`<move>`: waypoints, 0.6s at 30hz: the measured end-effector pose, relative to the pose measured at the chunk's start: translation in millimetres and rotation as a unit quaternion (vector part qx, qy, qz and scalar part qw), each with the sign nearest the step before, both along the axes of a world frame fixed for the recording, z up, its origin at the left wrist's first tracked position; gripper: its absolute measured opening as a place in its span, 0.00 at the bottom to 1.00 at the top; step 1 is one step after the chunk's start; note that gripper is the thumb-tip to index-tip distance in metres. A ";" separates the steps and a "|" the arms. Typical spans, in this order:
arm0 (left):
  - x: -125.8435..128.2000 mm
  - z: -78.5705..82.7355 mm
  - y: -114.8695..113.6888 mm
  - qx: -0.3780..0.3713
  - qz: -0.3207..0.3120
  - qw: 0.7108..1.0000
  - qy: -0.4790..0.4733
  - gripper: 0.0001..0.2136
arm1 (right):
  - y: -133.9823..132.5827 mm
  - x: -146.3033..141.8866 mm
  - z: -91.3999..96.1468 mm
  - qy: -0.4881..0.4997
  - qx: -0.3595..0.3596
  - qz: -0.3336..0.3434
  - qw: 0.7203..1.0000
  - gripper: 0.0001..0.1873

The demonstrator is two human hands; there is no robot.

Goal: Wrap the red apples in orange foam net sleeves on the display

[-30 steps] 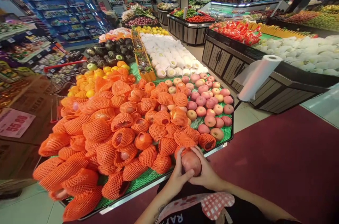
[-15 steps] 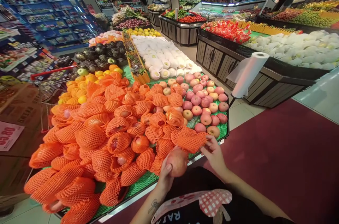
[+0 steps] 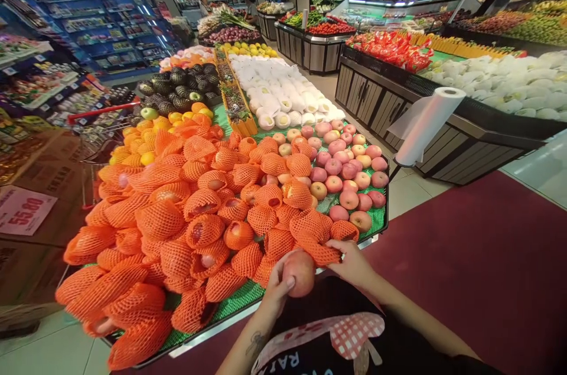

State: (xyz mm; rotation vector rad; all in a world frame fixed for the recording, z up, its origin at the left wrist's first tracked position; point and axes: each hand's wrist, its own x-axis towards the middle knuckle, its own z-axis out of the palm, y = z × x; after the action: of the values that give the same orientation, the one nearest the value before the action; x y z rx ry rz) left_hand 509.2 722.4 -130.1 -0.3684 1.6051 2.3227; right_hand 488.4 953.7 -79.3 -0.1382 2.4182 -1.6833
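My left hand is closed around a bare reddish apple, thumb across its near side, in front of the display's edge. Just to the right, my right hand pinches the end of an orange foam net sleeve. The sleeve looks flattened and lies against the netted fruit behind the apple. Orange-netted apples are heaped to the left and ahead of both hands. Beyond my right hand, bare apples rest on the green mat.
White-netted fruit and dark-netted fruit lie farther back. A plastic bag roll stands to the right of the stand. At left are a cart with a red handle and cardboard boxes with a pink price sign.
The view has shifted, so the display sits farther right. My right hand and the foam net sleeve have come lower and closer to the apple, which stays in my left hand.
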 end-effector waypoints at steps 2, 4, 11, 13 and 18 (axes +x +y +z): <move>-2.5 -3.9 -1.2 0.022 0.062 0.996 -0.060 0.37 | 2.6 0.9 7.1 -0.015 -0.015 0.065 0.998 0.09; -7.4 -5.3 -6.4 0.034 0.082 0.993 -0.072 0.35 | 5.4 1.5 11.3 -0.024 -0.028 0.106 0.994 0.09; -32.4 17.5 -28.2 0.097 0.099 0.989 -0.056 0.31 | 20.2 -6.7 4.2 0.032 -0.021 -0.059 0.998 0.10; -34.8 25.3 -25.9 0.126 0.114 0.984 -0.050 0.29 | 20.7 -7.0 2.5 0.066 -0.015 -0.078 0.995 0.08; -30.8 31.9 -14.9 0.217 0.068 0.972 -0.064 0.27 | 7.4 7.5 -3.6 0.151 -0.007 -0.168 0.974 0.10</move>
State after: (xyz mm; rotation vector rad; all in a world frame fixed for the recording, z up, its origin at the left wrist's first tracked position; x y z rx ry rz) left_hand 478.4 707.5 -98.2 -0.5228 1.0023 2.6050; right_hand 495.9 961.0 -82.9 0.0192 2.7822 -1.9437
